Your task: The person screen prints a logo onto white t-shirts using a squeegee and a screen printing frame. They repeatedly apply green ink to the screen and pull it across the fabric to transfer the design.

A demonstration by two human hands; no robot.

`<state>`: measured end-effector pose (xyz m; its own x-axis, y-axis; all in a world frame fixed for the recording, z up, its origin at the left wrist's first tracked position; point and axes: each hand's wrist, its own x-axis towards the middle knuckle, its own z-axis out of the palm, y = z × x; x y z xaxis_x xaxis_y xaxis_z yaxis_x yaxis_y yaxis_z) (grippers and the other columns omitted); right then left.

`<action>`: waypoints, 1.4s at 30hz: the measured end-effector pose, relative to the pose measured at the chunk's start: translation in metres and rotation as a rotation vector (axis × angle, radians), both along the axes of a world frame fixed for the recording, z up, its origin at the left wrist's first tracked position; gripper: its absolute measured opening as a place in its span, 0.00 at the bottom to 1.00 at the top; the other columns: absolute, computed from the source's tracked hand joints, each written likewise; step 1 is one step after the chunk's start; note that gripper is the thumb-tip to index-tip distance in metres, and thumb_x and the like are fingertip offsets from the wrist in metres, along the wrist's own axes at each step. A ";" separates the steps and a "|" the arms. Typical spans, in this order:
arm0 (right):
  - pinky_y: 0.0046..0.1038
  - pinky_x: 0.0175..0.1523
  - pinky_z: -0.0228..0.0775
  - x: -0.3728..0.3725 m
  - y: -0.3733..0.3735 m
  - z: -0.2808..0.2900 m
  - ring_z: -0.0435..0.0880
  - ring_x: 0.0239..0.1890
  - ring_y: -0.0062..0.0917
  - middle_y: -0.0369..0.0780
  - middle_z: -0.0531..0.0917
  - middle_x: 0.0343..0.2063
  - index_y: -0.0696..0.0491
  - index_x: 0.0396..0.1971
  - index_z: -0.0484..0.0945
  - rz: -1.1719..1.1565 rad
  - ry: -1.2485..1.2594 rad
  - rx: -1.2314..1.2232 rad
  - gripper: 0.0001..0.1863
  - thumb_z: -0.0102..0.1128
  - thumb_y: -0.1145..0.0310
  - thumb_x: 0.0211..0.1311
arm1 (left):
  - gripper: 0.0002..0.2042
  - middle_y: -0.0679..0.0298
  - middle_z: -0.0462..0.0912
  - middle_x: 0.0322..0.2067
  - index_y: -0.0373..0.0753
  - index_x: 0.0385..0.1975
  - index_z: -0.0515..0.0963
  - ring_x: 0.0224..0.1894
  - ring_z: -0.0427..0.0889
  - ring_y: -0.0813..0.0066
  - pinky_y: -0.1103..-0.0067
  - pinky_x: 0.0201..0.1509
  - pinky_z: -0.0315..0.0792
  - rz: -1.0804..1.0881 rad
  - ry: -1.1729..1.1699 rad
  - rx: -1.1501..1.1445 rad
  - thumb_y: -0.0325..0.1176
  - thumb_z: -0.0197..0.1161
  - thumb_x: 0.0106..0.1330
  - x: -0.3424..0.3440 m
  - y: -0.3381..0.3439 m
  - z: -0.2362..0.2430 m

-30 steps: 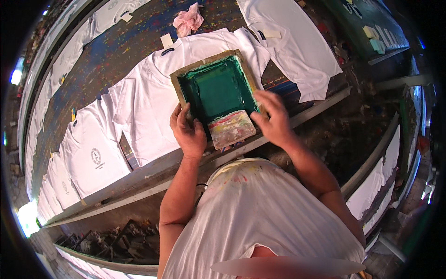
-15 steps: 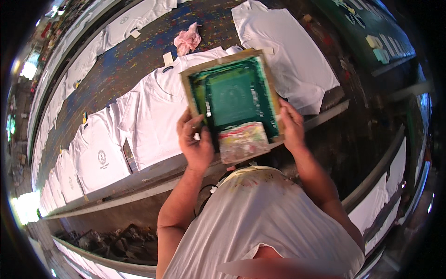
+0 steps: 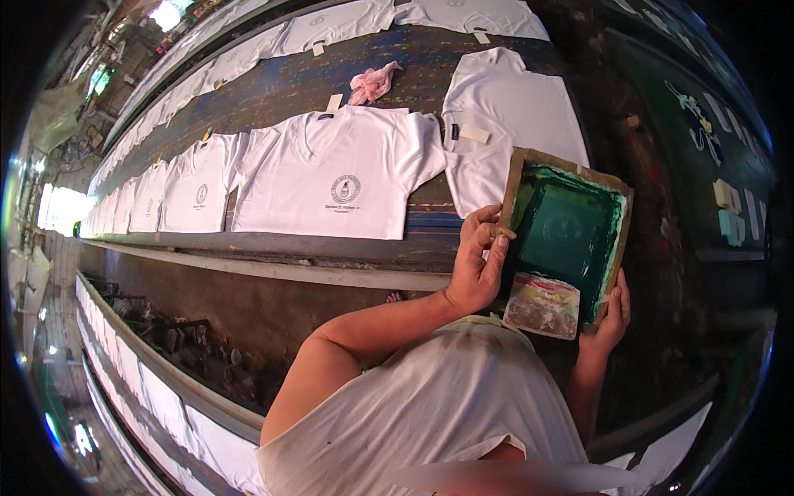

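Observation:
Between my two hands I hold a silk-screen frame (image 3: 571, 217), a wooden border around green mesh with a faint round emblem. My left hand (image 3: 481, 260) grips its left edge, fingers bent over the border. At the lower right edge, my right hand (image 3: 610, 318) is closed around the frame. A paint-stained squeegee (image 3: 542, 306) lies in the near end of the frame. Left of the frame, a white V-neck T-shirt (image 3: 298, 186) lies flat with a dark round print on it. Another white T-shirt (image 3: 517, 107) lies partly behind the frame's upper left corner.
Along the long paint-spattered table (image 3: 430, 66) several more white shirts (image 3: 197, 194) lie in a row. A crumpled pink cloth (image 3: 374, 83) rests behind the V-neck shirt. To the right stands a green table (image 3: 662, 107) with small pale blocks (image 3: 729, 211). More shirts line a rack (image 3: 157, 388) at lower left.
The screen frame and both hands have moved to the right and nearer, still gripped. The V-neck shirt's round print, hidden before behind the frame, now shows.

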<state>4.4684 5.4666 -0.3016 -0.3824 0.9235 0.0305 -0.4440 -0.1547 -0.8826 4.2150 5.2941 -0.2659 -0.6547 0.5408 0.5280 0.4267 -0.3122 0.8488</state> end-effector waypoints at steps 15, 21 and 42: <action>0.41 0.78 0.75 0.007 0.075 -0.008 0.83 0.72 0.36 0.47 0.81 0.74 0.61 0.79 0.76 -0.055 -0.202 -0.015 0.28 0.54 0.59 0.92 | 0.04 0.44 0.78 0.69 0.37 0.46 0.82 0.68 0.79 0.57 0.67 0.71 0.74 0.036 -0.130 -0.038 0.28 0.71 0.82 0.008 0.077 -0.022; 0.40 0.78 0.75 0.003 0.119 -0.005 0.83 0.73 0.34 0.46 0.81 0.75 0.60 0.78 0.78 0.033 -0.227 -0.011 0.26 0.54 0.61 0.92 | 0.06 0.45 0.78 0.70 0.38 0.47 0.85 0.71 0.79 0.56 0.68 0.70 0.77 0.138 -0.145 -0.065 0.25 0.76 0.76 0.019 0.098 -0.025; 0.41 0.75 0.76 0.200 0.466 -0.051 0.85 0.68 0.35 0.46 0.85 0.71 0.58 0.76 0.81 0.203 -0.300 0.004 0.23 0.54 0.67 0.90 | 0.07 0.47 0.77 0.72 0.35 0.50 0.87 0.74 0.78 0.55 0.63 0.80 0.70 0.306 -0.163 -0.081 0.22 0.74 0.77 0.261 0.396 -0.036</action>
